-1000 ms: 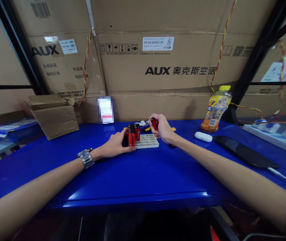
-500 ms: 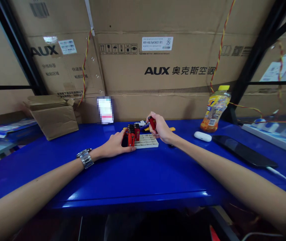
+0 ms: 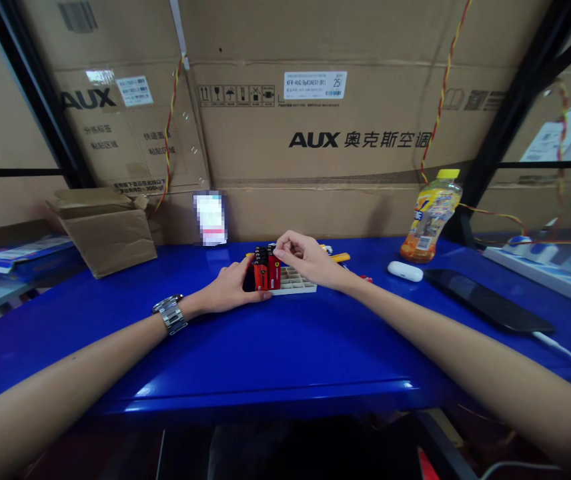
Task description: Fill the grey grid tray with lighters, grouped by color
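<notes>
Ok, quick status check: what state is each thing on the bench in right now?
Grid tray: partly filled, right cells empty.
Red items: upright in the tray's left cells.
Left hand: steadying the tray's left edge.
Right hand: fingertips pinching the top of a red item in the tray.
Bottle: upright, capped.
Small cardboard box: flaps open.
White case: closed, lying flat.

The right hand [image 3: 301, 259] has swung leftward from above the far side of the pale grey gridded plastic tray [image 3: 295, 281], and the small red rectangular piece [image 3: 274, 275] it held aloft now stands among the upright red pieces, fingertips [image 3: 278, 254] pinching its top.
</notes>
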